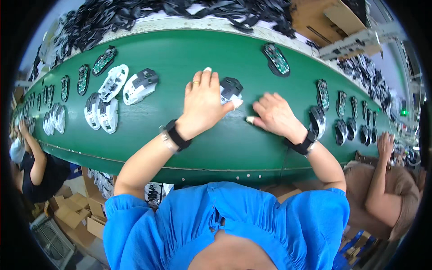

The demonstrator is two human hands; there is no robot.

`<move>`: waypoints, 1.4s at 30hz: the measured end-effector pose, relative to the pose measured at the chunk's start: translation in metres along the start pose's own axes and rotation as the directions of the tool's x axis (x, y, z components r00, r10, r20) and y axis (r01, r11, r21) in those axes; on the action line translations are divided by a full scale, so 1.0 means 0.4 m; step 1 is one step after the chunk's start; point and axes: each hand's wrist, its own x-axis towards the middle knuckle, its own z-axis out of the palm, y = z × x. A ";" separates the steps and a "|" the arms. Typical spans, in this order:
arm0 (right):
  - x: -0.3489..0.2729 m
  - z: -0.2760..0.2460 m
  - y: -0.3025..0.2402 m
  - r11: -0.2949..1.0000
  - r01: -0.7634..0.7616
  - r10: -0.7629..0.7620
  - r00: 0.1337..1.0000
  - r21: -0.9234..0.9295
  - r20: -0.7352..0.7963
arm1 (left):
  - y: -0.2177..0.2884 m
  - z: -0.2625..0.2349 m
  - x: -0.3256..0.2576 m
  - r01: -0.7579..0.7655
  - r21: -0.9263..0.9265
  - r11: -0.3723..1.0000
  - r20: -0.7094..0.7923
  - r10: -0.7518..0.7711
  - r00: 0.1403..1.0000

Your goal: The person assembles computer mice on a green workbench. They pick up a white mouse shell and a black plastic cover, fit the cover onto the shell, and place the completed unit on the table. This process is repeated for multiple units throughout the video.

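Observation:
On the green belt, a white-and-grey computer mouse shell (231, 87) sits between the fingers and thumb of my left hand (200, 103). That thumb, capped in white, lies along the shell's near edge, and the hand covers its left part. A little to the right is my right hand (275, 114), slightly blurred, its fingers loosely bent and the capped thumb apart. It holds nothing and does not touch the shell. Left of my hands lie a white-and-grey mouse shell (141, 86) and an upturned white shell (113, 83). Ahead of my right hand rests a mouse base with a green circuit board (276, 59).
More shells (108, 115) and circuit-board bases (83, 79) line the belt on both sides. Black parts (175, 8) are heaped beyond its far edge, near a cardboard box (326, 22). Co-workers' arms (380, 166) reach in at both sides.

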 end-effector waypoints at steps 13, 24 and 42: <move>-0.006 0.034 -0.042 0.378 -0.825 0.889 0.450 0.420 0.084 | -0.022 -0.036 -0.098 0.120 -0.189 0.975 0.072 -0.108 0.992; 0.164 -0.097 -0.242 -0.458 -0.026 0.456 0.851 0.889 0.260 | -0.121 -0.076 -0.156 0.294 -0.929 -0.226 0.355 -0.310 0.882; 0.181 -0.103 -0.262 0.142 -0.019 0.550 0.833 0.990 -0.063 | -0.070 -0.132 -0.150 0.305 -0.929 -0.212 0.359 -0.300 0.884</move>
